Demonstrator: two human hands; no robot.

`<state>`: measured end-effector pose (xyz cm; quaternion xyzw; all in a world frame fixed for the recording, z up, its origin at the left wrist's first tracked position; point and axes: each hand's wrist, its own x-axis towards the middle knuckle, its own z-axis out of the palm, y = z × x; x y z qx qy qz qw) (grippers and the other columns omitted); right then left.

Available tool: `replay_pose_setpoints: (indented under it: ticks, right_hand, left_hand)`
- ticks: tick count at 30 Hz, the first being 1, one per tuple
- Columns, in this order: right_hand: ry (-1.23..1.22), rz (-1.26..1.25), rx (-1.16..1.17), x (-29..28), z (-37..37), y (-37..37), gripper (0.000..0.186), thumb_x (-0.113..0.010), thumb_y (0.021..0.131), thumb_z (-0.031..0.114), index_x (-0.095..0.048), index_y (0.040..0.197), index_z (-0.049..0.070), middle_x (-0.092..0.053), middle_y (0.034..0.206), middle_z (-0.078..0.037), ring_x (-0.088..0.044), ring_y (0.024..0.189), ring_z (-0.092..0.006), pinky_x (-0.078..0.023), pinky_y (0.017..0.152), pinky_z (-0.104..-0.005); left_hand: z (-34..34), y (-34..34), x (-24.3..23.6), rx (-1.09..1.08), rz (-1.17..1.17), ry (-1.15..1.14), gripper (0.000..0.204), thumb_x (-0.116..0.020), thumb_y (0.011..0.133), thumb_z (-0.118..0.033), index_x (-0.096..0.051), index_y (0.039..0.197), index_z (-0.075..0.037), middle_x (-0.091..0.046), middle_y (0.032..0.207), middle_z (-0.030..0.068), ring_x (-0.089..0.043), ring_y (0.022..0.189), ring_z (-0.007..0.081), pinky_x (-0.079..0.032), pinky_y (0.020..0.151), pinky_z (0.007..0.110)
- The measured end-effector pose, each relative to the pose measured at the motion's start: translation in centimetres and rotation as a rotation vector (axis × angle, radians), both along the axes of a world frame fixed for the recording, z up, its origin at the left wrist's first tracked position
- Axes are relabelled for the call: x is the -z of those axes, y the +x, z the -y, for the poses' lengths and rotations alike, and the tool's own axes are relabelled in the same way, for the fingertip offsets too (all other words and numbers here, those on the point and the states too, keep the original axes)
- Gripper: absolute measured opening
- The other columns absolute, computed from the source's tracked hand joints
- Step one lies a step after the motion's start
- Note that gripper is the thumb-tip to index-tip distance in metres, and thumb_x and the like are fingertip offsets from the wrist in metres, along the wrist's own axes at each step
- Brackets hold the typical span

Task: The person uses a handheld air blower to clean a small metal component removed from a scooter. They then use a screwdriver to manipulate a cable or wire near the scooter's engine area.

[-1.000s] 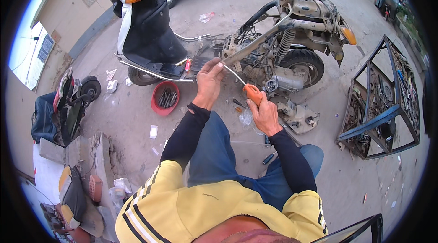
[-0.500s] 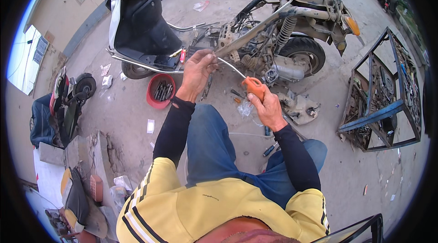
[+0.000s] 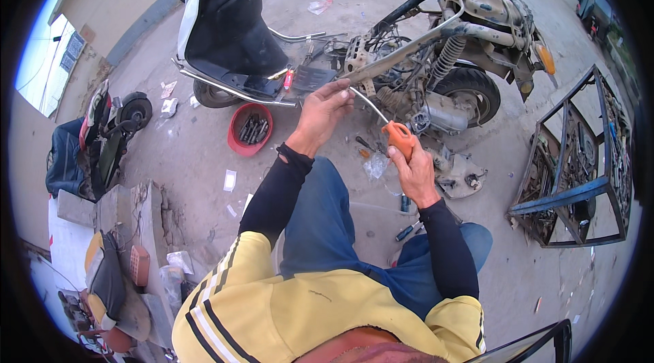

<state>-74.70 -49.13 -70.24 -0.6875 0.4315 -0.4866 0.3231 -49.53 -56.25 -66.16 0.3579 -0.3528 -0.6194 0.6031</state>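
My right hand (image 3: 417, 175) is closed around an orange plastic tool (image 3: 398, 137), which could be a handle or a small bottle. A thin, pale, curved tube (image 3: 370, 105) runs from its top up to my left hand (image 3: 321, 116), whose fingertips pinch together at the tube's far end. Whatever else sits between those fingertips is too small to make out. Just beyond both hands stands a partly stripped scooter (image 3: 381, 66), its frame, engine and wiring bare. My hands appear apart from it.
A red bowl (image 3: 237, 140) of metal parts sits left of my hands. A dirty metal casing (image 3: 460, 175), a plastic bag (image 3: 375, 165) and screwdrivers (image 3: 407, 231) lie on the ground. A blue-edged metal rack (image 3: 560, 197) full of parts stands at right. Bricks and concrete blocks (image 3: 126, 227) are at left.
The view has shifted, so the scene sits slightly lower and further right. Both hands keep nearly the same hold on the orange tool and its tube.
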Motion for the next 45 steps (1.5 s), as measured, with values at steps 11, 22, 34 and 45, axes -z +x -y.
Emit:
replay_pose_setpoints:
  ticks: [11,22,34,45]
  right_hand:
    - [-0.002,-0.062,-0.001,-0.5,-0.2,-0.1,0.034,-0.068,0.101,0.025,-0.062,0.125,0.001,-0.072,0.08,-0.013,-0.072,0.072,-0.0279,-0.053,0.066,-0.0366]
    - [-0.009,-0.029,-0.005,-0.7,-0.1,0.5,0.031,-0.069,0.1,0.027,-0.063,0.118,0.003,-0.068,0.07,-0.014,-0.07,0.065,-0.0316,-0.051,0.061,-0.0397]
    - [0.025,-0.061,-0.016,-0.6,-0.1,0.5,0.033,-0.068,0.101,0.029,-0.061,0.119,0.002,-0.069,0.075,-0.018,-0.07,0.07,-0.0377,-0.051,0.062,-0.0426]
    - [-0.093,-0.194,0.064,-0.8,-0.4,0.7,0.031,-0.072,0.098,0.025,-0.063,0.121,0.006,-0.069,0.075,-0.018,-0.069,0.068,-0.0396,-0.051,0.058,-0.0455]
  left_hand:
    - [0.4,0.2,0.6,0.062,-0.227,-0.043,0.012,-0.061,0.105,-0.009,-0.065,0.115,-0.003,-0.071,0.108,0.0105,-0.069,0.1,0.02,-0.059,0.091,0.035]
    - [0.3,-0.2,1.3,0.14,-0.418,-0.049,0.016,-0.061,0.106,-0.013,-0.067,0.118,-0.004,-0.069,0.11,0.0079,-0.066,0.102,0.0185,-0.057,0.093,0.034]
    - [0.3,-0.6,1.3,0.172,-0.452,-0.094,0.018,-0.06,0.107,-0.019,-0.068,0.114,-0.005,-0.068,0.114,0.0088,-0.064,0.1,0.0176,-0.056,0.09,0.032]
    - [0.6,-1.1,1.7,0.15,-0.455,-0.117,0.017,-0.059,0.107,-0.017,-0.068,0.112,-0.004,-0.066,0.112,0.0089,-0.063,0.098,0.0161,-0.055,0.086,0.03]
